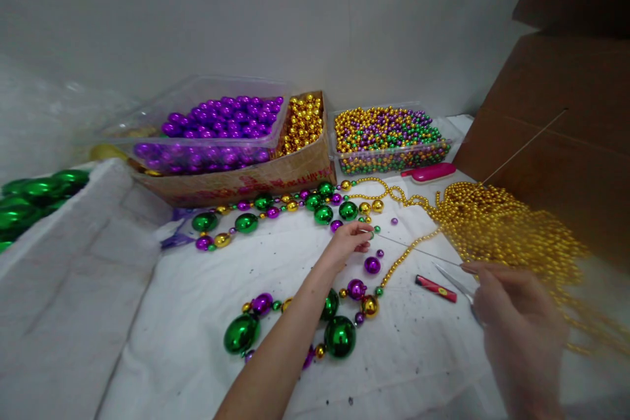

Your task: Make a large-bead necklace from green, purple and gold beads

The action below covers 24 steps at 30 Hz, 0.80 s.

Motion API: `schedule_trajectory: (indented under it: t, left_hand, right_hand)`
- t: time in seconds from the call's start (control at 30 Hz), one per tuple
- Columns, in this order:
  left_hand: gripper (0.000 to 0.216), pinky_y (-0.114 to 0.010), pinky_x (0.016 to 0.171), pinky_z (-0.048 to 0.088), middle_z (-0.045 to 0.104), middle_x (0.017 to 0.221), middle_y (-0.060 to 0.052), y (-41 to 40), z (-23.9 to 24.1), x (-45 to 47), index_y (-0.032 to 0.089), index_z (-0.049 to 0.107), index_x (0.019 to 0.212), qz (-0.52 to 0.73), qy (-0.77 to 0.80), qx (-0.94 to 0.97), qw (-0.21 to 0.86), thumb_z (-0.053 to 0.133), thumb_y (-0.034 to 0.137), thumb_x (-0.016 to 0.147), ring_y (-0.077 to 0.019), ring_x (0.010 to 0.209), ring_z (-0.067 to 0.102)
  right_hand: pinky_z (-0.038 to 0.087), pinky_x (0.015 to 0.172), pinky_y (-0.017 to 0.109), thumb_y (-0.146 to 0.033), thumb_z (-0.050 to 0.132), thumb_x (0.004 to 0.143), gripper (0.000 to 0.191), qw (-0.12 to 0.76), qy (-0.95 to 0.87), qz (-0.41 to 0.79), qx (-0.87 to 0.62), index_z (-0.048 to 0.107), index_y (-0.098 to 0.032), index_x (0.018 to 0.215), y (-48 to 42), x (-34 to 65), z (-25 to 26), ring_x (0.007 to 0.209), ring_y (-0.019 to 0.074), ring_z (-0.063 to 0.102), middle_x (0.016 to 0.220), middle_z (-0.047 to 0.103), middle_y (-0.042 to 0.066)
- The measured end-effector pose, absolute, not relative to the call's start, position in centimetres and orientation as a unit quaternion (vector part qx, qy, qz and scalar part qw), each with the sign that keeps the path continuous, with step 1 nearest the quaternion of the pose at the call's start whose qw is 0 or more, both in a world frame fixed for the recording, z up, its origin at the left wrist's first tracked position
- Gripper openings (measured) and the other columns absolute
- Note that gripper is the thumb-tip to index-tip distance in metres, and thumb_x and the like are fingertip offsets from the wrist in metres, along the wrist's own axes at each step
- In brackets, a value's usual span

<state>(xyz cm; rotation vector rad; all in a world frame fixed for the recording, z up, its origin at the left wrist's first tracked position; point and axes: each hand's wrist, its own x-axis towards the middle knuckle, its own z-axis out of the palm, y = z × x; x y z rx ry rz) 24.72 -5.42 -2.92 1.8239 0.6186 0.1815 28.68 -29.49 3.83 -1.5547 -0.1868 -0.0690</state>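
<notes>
My left hand (349, 237) is closed, fingers pinched on one end of a thin cord (418, 249), with a small green bead (377, 229) beside the fingertips. Pulled nearly straight, the cord runs to my right hand (516, 321), which is blurred and pinches its other end. Under my left forearm lies a strand of large green, purple and gold beads (339, 337), joined to a gold bead chain (401, 259). A loose purple bead (373, 265) rests between the hands. Scissors (455, 282) and a red lighter (436, 289) lie near my right hand, which partly hides the scissors.
Behind stand a clear bin of purple beads (211, 143), a cardboard box (236, 185) with gold beads, and a bin of mixed small beads (394, 152). A gold bead pile (512, 223) spreads before a large carton (551, 98). A pink-handled tool (433, 172) lies near.
</notes>
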Motion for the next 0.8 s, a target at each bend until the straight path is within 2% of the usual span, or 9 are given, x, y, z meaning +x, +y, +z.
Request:
schedule_trajectory:
  t: [0.1, 0.17, 0.23, 0.37, 0.57, 0.8]
  left_hand:
    - [0.025, -0.026, 0.072, 0.051, 0.065, 0.087, -0.008, -5.4, -1.7, 22.4, 0.015, 0.061, 0.109, 0.077, 0.257, 0.632, 0.727, 0.049, 0.019, 0.088, -0.0119, 0.075, 0.062]
    - [0.021, -0.024, 0.074, 0.051, 0.066, 0.087, -0.008, -5.6, -1.1, 21.3, 0.013, 0.064, 0.104, 0.086, 0.256, 0.483, 0.833, 0.052, 0.017, 0.087, -0.011, 0.074, 0.062]
    - [0.017, -0.024, 0.073, 0.051, 0.066, 0.085, -0.009, -5.9, -1.0, 20.7, 0.011, 0.065, 0.097, 0.096, 0.261, 0.388, 0.879, 0.054, 0.014, 0.086, -0.0109, 0.072, 0.062]
    - [0.013, -0.025, 0.073, 0.051, 0.067, 0.083, -0.009, -6.5, -1.1, 20.4, 0.01, 0.065, 0.091, 0.106, 0.272, 0.342, 0.893, 0.054, 0.013, 0.086, -0.0115, 0.071, 0.063]
    - [0.014, -0.026, 0.073, 0.052, 0.066, 0.08, -0.009, -7.1, -0.9, 20.2, 0.008, 0.065, 0.09, 0.102, 0.256, 0.334, 0.902, 0.051, 0.01, 0.087, -0.012, 0.069, 0.063]
    - [0.013, -0.026, 0.071, 0.053, 0.066, 0.082, -0.009, -7.2, -1.0, 20.1, 0.007, 0.064, 0.09, 0.104, 0.252, 0.335, 0.902, 0.053, 0.01, 0.086, -0.0136, 0.072, 0.064]
  right_hand:
    - [0.045, 0.06, 0.024, -0.021, 0.065, 0.079, 0.007, 0.676, -0.143, -0.079, -0.718, 0.061, -0.017, 0.076, -29.0, 28.1, 4.0, 0.079, 0.0172, 0.06, 0.083, 0.066, 0.006]
    - [0.045, 0.06, 0.026, -0.021, 0.063, 0.081, 0.005, 0.666, -0.173, -0.079, -0.721, 0.062, -0.018, 0.078, -28.6, 27.7, 4.0, 0.079, 0.0174, 0.06, 0.084, 0.066, 0.006]
    - [0.043, 0.056, 0.026, -0.021, 0.062, 0.082, 0.003, 0.66, -0.194, -0.075, -0.722, 0.062, -0.018, 0.08, -28.3, 27.2, 4.1, 0.074, 0.016, 0.059, 0.086, 0.065, 0.006]
    - [0.043, 0.056, 0.026, -0.019, 0.061, 0.083, 0.005, 0.66, -0.217, -0.067, -0.716, 0.061, -0.019, 0.079, -28.2, 26.5, 4.4, 0.076, 0.0167, 0.059, 0.085, 0.065, 0.006]
    - [0.039, 0.051, 0.026, -0.02, 0.061, 0.084, 0.003, 0.659, -0.212, -0.066, -0.718, 0.061, -0.019, 0.081, -28.1, 26.1, 4.6, 0.074, 0.0168, 0.058, 0.088, 0.065, 0.007]
    - [0.041, 0.052, 0.026, -0.023, 0.062, 0.082, 0.004, 0.659, -0.208, -0.069, -0.72, 0.061, -0.019, 0.079, -27.9, 26.2, 4.3, 0.07, 0.0162, 0.058, 0.086, 0.066, 0.006]
